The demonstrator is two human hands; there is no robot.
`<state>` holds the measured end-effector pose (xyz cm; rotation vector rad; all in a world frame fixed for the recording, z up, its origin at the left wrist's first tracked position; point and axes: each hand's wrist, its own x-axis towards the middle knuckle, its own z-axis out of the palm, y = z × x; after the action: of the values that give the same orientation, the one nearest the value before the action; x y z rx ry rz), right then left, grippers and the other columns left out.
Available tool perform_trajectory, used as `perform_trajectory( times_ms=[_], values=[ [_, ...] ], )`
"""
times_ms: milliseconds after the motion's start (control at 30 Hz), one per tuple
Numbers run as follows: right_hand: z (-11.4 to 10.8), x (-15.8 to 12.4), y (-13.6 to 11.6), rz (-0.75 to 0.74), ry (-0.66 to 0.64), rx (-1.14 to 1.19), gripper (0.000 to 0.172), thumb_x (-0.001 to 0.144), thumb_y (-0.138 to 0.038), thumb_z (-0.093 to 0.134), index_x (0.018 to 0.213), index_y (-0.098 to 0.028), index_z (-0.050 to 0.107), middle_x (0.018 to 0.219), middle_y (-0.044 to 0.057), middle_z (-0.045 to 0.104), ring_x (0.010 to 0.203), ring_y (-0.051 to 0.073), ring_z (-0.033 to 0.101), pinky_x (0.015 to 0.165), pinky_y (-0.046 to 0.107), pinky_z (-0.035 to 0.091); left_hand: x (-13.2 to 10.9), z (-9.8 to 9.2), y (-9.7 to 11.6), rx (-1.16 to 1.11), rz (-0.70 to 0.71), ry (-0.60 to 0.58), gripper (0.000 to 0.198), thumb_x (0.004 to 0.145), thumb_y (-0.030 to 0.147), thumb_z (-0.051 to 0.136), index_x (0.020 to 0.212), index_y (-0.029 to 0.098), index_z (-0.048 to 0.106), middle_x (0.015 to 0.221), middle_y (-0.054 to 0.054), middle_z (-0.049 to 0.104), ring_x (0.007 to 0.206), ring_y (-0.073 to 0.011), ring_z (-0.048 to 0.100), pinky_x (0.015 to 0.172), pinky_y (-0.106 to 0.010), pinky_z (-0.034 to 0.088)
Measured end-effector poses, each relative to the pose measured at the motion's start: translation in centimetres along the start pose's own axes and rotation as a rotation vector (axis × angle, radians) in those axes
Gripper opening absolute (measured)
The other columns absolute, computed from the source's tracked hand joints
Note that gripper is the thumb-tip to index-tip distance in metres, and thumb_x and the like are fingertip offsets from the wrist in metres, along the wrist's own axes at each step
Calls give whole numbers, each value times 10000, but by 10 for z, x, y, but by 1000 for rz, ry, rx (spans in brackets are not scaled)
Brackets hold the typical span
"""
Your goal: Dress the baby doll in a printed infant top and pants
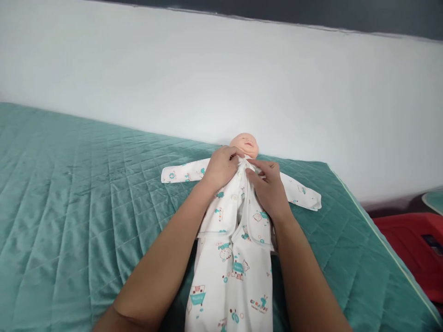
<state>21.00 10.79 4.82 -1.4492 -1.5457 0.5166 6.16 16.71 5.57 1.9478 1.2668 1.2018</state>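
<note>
A baby doll lies on its back, its head near the wall. It wears a white printed baby jacket over matching trousers. The jacket's front edges hang apart below the chest, with a button showing on the left edge. At the collar, my left hand pinches the left side of the jacket. My right hand grips the opposite edge at the neck, thumb and forefinger close together. The fingertips of both hands nearly meet under the doll's chin. Both sleeves stretch out sideways. The fastening between my fingers is too small to make out.
A green quilted cover spreads under the doll, its edge running down the right side. Behind it rises a white wall with a dark band on top. A red plastic object stands beyond the right edge.
</note>
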Motion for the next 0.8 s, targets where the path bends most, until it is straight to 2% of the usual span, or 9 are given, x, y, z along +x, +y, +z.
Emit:
perform_trajectory(
  times_ms=[67, 233, 433, 567, 700, 800],
  values=[
    [-1, -1, 1, 46, 29, 42, 349, 857, -403, 633, 1166, -253, 697, 1146, 80, 497, 978, 206, 519, 966, 412, 463, 0, 1, 0, -14, 18, 2, 342, 865, 65, 456, 968, 199, 753, 1083, -52, 741, 1053, -188, 657, 998, -327, 478],
    [2, -3, 2, 28, 47, 25, 323, 871, -417, 614, 1126, -244, 712, 1129, 88, 512, 999, 220, 516, 941, 417, 465, -1, 1, 2, -16, 7, 1, 353, 863, 59, 459, 967, 184, 772, 1089, -71, 742, 1062, -200, 662, 1007, -339, 484],
    [3, -6, 0, -114, 48, -161, 304, 932, -396, 552, 1163, -295, 723, 1086, 86, 516, 1066, 263, 478, 1018, 496, 399, -1, 1, 5, -33, -39, 6, 338, 858, 57, 477, 930, 199, 774, 1081, -49, 752, 1079, -198, 664, 1010, -334, 487],
    [2, -9, -5, -172, 31, -297, 332, 963, -380, 515, 1221, -293, 707, 1142, 103, 545, 1065, 282, 464, 1020, 511, 388, -1, 1, 4, -34, -14, 4, 347, 871, 71, 469, 945, 204, 781, 1102, -52, 747, 1065, -192, 663, 1007, -332, 483],
    [1, -10, -7, -226, 16, -338, 342, 983, -354, 493, 1247, -284, 698, 1202, 98, 574, 1060, 276, 466, 1002, 487, 406, -1, 2, 3, -14, -5, 7, 345, 871, 82, 472, 942, 210, 784, 1088, -49, 748, 1035, -194, 665, 988, -334, 484],
    [2, -9, -6, -226, 30, -299, 314, 969, -341, 520, 1206, -266, 711, 1172, 93, 597, 1070, 271, 478, 1003, 475, 413, -1, 2, 4, -21, -4, 13, 326, 873, 89, 477, 937, 200, 777, 1078, -51, 749, 1021, -193, 666, 973, -328, 481]
  ],
)
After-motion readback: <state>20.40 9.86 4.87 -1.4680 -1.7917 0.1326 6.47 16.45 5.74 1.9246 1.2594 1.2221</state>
